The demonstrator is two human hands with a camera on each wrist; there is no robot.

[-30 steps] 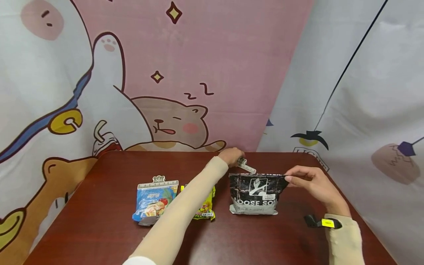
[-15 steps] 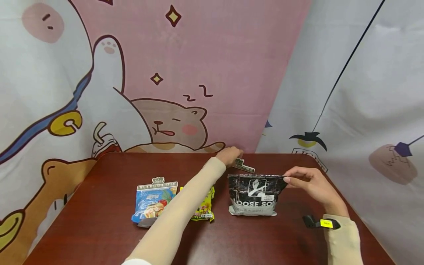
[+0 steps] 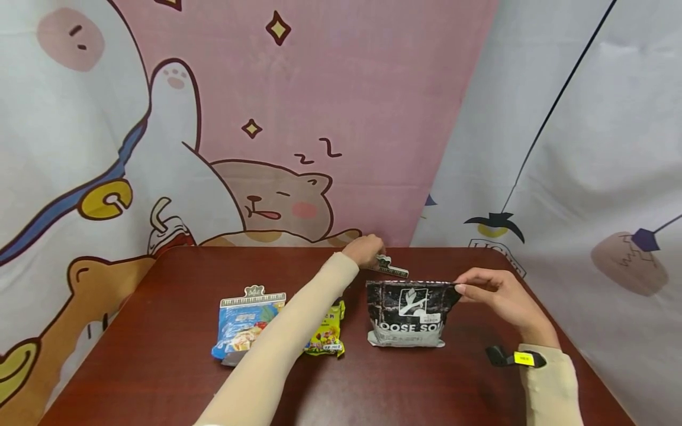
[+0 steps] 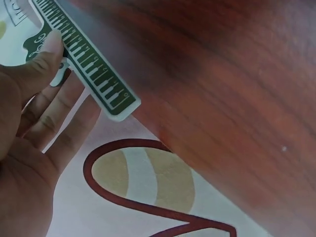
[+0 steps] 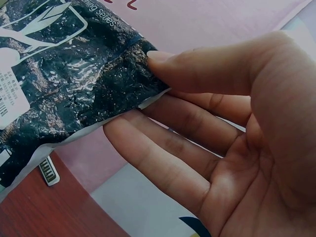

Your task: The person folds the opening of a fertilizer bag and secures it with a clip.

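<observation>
My left hand (image 3: 364, 251) reaches to the far side of the table and pinches a bag clip (image 4: 89, 61) by its handle, thumb on the front. The clip has a green ruler or piano-key pattern with a pale border. Close in front of it stands a black and grey bag of loose soil (image 3: 410, 313), upright. At that bag's top right corner my right hand (image 3: 492, 296) pinches the edge between thumb and fingers; the right wrist view shows the thumb on the printed face and the fingers (image 5: 153, 153) behind.
A blue food bag (image 3: 247, 325), its top held by a similar clip (image 3: 253, 299), sits at the left of the table (image 3: 138, 355). Partly behind my left forearm lies a yellow-green bag (image 3: 326, 337). A printed cloth (image 3: 373, 118) hangs behind the table.
My left hand has shifted slightly left with the clip, away from the soil bag's top. The right hand keeps its pinch on the bag corner.
</observation>
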